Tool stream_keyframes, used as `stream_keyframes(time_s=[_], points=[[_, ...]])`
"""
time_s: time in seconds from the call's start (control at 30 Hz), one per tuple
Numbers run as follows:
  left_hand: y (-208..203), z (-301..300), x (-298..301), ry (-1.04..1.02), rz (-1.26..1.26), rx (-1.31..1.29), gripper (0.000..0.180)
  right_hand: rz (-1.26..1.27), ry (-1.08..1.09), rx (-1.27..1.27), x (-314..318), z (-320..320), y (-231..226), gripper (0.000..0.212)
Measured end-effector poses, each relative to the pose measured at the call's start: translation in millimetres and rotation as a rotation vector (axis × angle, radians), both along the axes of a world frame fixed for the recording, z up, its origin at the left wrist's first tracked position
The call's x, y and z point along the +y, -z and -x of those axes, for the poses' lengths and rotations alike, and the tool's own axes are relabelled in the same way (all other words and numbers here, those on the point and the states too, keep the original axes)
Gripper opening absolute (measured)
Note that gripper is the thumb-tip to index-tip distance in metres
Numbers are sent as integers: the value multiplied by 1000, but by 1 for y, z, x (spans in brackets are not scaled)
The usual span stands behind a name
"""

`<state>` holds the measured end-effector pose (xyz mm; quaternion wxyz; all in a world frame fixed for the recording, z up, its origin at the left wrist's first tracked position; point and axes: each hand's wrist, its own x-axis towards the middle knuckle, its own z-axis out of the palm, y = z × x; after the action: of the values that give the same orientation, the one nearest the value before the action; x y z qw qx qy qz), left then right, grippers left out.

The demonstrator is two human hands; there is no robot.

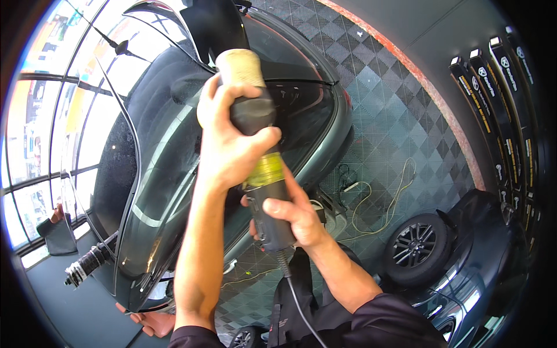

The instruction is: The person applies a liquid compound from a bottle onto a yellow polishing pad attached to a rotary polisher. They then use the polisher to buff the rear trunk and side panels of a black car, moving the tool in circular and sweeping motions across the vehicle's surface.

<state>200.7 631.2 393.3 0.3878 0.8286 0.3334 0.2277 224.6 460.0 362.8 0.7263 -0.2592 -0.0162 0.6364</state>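
I hold a corded car polisher (275, 191), dark with a yellow-green band, slanting up and away over a dark glossy car. My left hand (229, 136) wraps round its dark head, just below the beige pad (239, 65). My right hand (299, 217) grips the rear body, where the power cord (296, 298) leaves it and runs down past my legs. The car's dark body panel (156, 191) lies to the left of and beneath the tool. A black panel (217, 29) stands up beyond the pad. I cannot tell whether the pad touches the car.
A second dark car (476, 255) with a spoked wheel (416, 246) stands at the right. A pale cable (389, 214) lies looped on the tiled floor (371, 116). Tall dark boxes (510, 110) line the right wall. Bright windows (58, 104) are at the left.
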Motion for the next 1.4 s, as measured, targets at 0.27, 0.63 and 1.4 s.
stream_keyframes(time_s=[0.27, 0.63, 1.4], points=[[-25, 46, 63, -152, 410, -209, 79, -79, 29, -356, 30, 49, 6, 101], [-5, -2, 102, 37, 473, -160, 47, -92, 96, -272, 36, 28, 20, 104], [-7, 17, 87, 1, 410, -105, 53, -56, 108, -461, 25, 46, 34, 104]])
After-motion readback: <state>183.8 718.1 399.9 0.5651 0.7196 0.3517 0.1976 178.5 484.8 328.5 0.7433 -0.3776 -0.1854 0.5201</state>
